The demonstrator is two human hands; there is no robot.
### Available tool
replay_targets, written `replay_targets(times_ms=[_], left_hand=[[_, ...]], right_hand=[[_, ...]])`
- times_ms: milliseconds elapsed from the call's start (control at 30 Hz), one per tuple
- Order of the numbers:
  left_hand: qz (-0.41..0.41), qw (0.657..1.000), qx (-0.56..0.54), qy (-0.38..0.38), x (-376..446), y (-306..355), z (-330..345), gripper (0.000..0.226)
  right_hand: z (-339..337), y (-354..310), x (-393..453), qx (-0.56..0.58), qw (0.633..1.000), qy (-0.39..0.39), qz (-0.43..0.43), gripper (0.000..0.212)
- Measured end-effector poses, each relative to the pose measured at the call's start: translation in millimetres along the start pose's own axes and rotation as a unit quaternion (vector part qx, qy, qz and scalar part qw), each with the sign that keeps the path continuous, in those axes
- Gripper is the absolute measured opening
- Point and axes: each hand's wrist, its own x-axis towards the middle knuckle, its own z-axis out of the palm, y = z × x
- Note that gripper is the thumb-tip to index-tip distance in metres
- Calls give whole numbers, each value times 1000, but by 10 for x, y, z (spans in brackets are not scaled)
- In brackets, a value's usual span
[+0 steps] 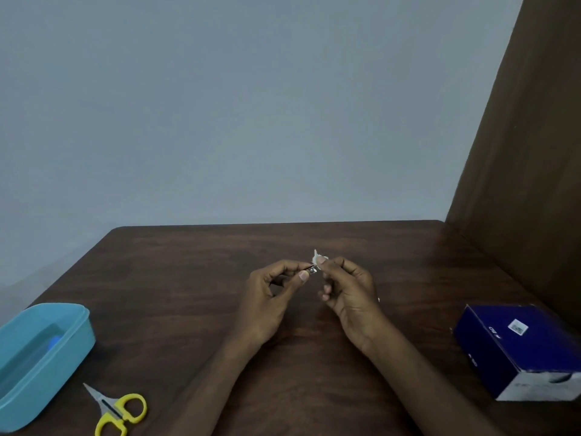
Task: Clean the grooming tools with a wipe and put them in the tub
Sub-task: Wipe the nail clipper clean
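Over the middle of the table my left hand (270, 294) pinches a small metal nail clipper (312, 270) between thumb and fingertips. My right hand (349, 294) pinches a small white wipe (319, 257) and holds it against the clipper's tip. Most of the clipper is hidden by my fingers. A light blue tub (72, 338) stands at the near left edge, with a blue item (55, 342) inside. Small scissors with yellow handles (118, 410) lie on the table just right of the tub.
A dark blue cardboard box (518, 347) sits at the near right. The brown wooden table (220, 247) ends at a grey wall behind, and a brown panel (534, 152) rises along its right side.
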Motion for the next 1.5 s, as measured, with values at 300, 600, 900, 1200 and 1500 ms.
replay_targets(times_ms=[300,600,900,1200,1500], left_hand=[[-48,997,-29,48,7,-3,17,12],[-64,997,-34,11,-23,44,-15,27],[-126,982,-140,33,-18,116,-12,32],[-126,980,-150,-17,-32,152,-7,31],[-203,954,-219,-8,-6,230,-8,33]], right_hand=[[-75,7,25,-103,957,159,-218,25],[-14,109,-63,-264,928,54,-257,13],[-26,132,-24,-174,971,48,-156,31],[10,131,9,-111,989,19,-100,40],[19,134,39,-71,995,13,-70,41]])
